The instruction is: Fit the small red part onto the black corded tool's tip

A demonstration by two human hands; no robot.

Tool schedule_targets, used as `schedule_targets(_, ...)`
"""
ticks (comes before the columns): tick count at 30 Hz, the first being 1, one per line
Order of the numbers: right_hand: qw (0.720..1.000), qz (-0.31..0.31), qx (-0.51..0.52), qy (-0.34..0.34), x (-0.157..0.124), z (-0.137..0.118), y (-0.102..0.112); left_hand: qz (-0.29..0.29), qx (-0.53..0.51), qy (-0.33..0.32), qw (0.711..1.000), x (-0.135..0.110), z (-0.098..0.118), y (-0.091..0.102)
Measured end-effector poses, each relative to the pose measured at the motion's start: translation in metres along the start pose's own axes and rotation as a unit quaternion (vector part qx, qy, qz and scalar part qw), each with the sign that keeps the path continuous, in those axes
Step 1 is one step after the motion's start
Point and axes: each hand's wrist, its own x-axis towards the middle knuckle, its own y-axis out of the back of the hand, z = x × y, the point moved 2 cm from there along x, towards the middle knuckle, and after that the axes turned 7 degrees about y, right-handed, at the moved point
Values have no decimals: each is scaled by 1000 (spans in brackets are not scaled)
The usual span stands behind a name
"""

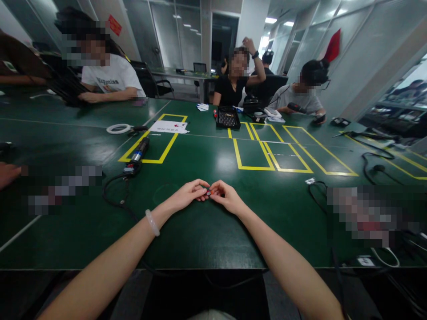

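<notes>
My left hand [192, 194] and right hand [225, 196] meet above the green table [213, 240], fingertips drawn in narrow around one small piece [209, 193] pinched between them. My fingers cover most of it, so I can't make out its shape. I'd judge it light and stiff, easy to drop, best taken by its edges with thumb and forefinger from each side. Beyond my hands I count one black tray [230, 126], one white ring [116, 132], one printed sheet [168, 127] and one dark cylinder [138, 152].
</notes>
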Motion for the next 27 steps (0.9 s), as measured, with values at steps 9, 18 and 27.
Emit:
schedule_targets(9,998,23,-54,-9,1,-1,1,35,76,-58,995,-3,2,2)
schedule_targets(18,997,28,-74,-26,1,2,4,243,259,-92,930,-14,12,74)
schedule_targets(27,994,31,-103,-8,2,-1,6,407,435,95,798,-42,-26,235)
